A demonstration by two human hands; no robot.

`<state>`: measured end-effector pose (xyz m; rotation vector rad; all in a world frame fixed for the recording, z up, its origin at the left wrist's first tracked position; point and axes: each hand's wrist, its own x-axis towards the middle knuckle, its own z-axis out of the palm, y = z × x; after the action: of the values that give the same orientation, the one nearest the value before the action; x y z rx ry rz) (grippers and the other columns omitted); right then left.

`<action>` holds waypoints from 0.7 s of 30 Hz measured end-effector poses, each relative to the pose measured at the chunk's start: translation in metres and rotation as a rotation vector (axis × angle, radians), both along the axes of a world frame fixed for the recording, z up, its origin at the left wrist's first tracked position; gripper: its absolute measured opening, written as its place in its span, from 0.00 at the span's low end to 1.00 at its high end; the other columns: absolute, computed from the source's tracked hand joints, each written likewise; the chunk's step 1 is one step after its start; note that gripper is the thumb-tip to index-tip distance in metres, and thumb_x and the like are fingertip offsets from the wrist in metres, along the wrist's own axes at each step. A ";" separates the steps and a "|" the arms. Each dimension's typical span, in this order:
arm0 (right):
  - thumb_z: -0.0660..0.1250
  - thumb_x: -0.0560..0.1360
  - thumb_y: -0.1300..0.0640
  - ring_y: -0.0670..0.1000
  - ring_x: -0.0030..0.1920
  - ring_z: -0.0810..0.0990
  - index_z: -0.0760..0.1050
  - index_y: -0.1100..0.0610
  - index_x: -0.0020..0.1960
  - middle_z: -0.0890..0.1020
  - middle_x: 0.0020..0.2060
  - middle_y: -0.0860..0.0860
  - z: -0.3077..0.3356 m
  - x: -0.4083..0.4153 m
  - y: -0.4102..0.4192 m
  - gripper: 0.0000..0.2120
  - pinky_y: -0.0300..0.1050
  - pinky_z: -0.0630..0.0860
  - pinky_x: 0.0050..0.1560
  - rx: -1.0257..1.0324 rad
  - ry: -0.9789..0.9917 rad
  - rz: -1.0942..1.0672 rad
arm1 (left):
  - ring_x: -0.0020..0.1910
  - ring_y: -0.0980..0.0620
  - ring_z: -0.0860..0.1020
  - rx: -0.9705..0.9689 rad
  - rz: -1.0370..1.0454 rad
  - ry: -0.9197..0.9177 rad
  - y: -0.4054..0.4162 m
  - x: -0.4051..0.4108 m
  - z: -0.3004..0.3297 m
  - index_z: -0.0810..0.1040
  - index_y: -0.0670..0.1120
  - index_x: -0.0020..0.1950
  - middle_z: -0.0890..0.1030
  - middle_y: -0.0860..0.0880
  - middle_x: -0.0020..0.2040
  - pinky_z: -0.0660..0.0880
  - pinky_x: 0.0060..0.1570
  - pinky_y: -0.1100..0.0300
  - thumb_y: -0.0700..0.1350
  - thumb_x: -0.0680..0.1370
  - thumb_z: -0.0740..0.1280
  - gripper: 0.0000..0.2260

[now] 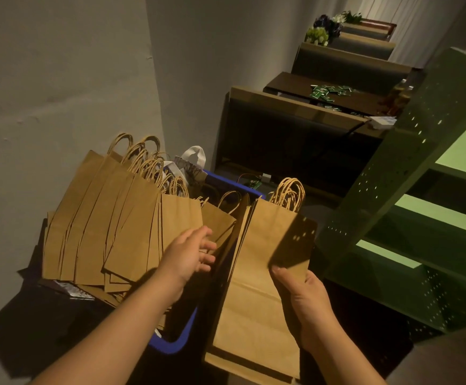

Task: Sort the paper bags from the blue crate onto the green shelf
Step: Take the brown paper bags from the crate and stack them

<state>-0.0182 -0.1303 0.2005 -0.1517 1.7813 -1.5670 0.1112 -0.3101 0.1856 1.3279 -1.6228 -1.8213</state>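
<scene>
green shelf: stands at right with bare lit boards, no bags visible on it; close enough that a swing of the right arm should reach (my guess at why the crate is parked beside it).
blue crate: low and centre, only rim sections show; bags fill or cover most of it.
fanned bags: big brown stack leaning left against the wall side of the crate, handles up, overlapped like cards, probably so one edge can be picked at a time.
held bundle: several flat paper bags, handles away from the person, tilted up out of the crate's right side.
right hand: grips the bundle's right edge, thumb on the front face, fingers hidden behind; carries it as one batch.
left hand: fingers loosely spread, reaching into the gap between the fanned bags and the bundle, holding nothing; whether it touches paper I cannot tell.
</scene>
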 end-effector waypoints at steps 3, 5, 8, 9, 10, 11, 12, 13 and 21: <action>0.75 0.74 0.53 0.56 0.47 0.78 0.76 0.57 0.56 0.82 0.48 0.58 -0.001 0.000 -0.001 0.15 0.47 0.71 0.44 0.007 0.003 -0.001 | 0.52 0.45 0.81 -0.077 0.126 -0.135 -0.020 0.005 -0.014 0.77 0.50 0.66 0.82 0.50 0.56 0.78 0.46 0.53 0.55 0.84 0.62 0.15; 0.75 0.74 0.52 0.55 0.45 0.78 0.76 0.57 0.56 0.82 0.47 0.58 -0.002 -0.001 -0.001 0.15 0.47 0.70 0.43 0.019 0.006 0.001 | 0.54 0.49 0.78 -0.140 0.156 -0.241 -0.029 0.008 -0.022 0.74 0.49 0.71 0.79 0.51 0.61 0.74 0.49 0.54 0.55 0.84 0.62 0.18; 0.74 0.74 0.52 0.55 0.44 0.77 0.75 0.58 0.57 0.81 0.47 0.59 -0.002 -0.003 -0.001 0.16 0.46 0.70 0.42 0.029 0.012 0.006 | 0.69 0.42 0.72 -0.160 0.166 -0.349 -0.035 0.008 -0.030 0.67 0.50 0.79 0.72 0.46 0.75 0.72 0.63 0.46 0.55 0.83 0.62 0.25; 0.74 0.75 0.52 0.55 0.44 0.77 0.75 0.59 0.57 0.81 0.47 0.59 -0.002 -0.003 -0.001 0.16 0.46 0.69 0.42 0.032 0.015 0.007 | 0.72 0.41 0.70 -0.159 0.169 -0.381 -0.035 0.008 -0.031 0.66 0.49 0.80 0.69 0.45 0.77 0.70 0.66 0.43 0.56 0.83 0.63 0.26; 0.74 0.75 0.52 0.55 0.44 0.77 0.75 0.59 0.57 0.81 0.47 0.59 -0.002 -0.004 -0.001 0.16 0.46 0.69 0.42 0.030 0.014 0.005 | 0.74 0.40 0.68 -0.164 0.165 -0.406 -0.034 0.007 -0.034 0.65 0.49 0.80 0.68 0.44 0.78 0.69 0.68 0.42 0.56 0.83 0.63 0.27; 0.74 0.75 0.52 0.54 0.43 0.77 0.75 0.59 0.57 0.81 0.47 0.59 -0.001 -0.004 -0.001 0.16 0.46 0.69 0.42 0.029 0.010 0.005 | 0.74 0.39 0.68 -0.173 0.158 -0.425 -0.033 0.007 -0.036 0.64 0.49 0.80 0.67 0.43 0.78 0.69 0.69 0.41 0.55 0.82 0.64 0.28; 0.74 0.75 0.52 0.54 0.43 0.76 0.75 0.59 0.56 0.81 0.46 0.59 -0.001 -0.004 -0.001 0.15 0.46 0.69 0.41 0.028 0.007 0.004 | 0.74 0.39 0.67 -0.182 0.150 -0.438 -0.032 0.006 -0.038 0.64 0.49 0.80 0.66 0.43 0.78 0.69 0.69 0.41 0.56 0.82 0.64 0.28; 0.74 0.75 0.52 0.54 0.43 0.76 0.75 0.59 0.56 0.81 0.46 0.59 -0.001 -0.004 -0.002 0.16 0.46 0.69 0.41 0.029 0.002 0.002 | 0.74 0.39 0.67 -0.191 0.148 -0.444 -0.032 0.005 -0.039 0.64 0.49 0.80 0.65 0.43 0.78 0.70 0.70 0.40 0.56 0.82 0.64 0.28; 0.74 0.75 0.52 0.54 0.40 0.75 0.75 0.60 0.56 0.80 0.44 0.59 -0.002 -0.004 -0.003 0.16 0.46 0.69 0.39 0.037 -0.027 -0.018 | 0.72 0.40 0.70 -0.150 0.225 -0.361 -0.045 0.002 -0.043 0.62 0.49 0.82 0.66 0.43 0.78 0.72 0.63 0.46 0.51 0.83 0.65 0.28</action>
<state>-0.0224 -0.1333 0.1986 -0.0966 1.7946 -1.5410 0.1131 -0.3556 0.1422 1.7638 -1.6607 -1.3602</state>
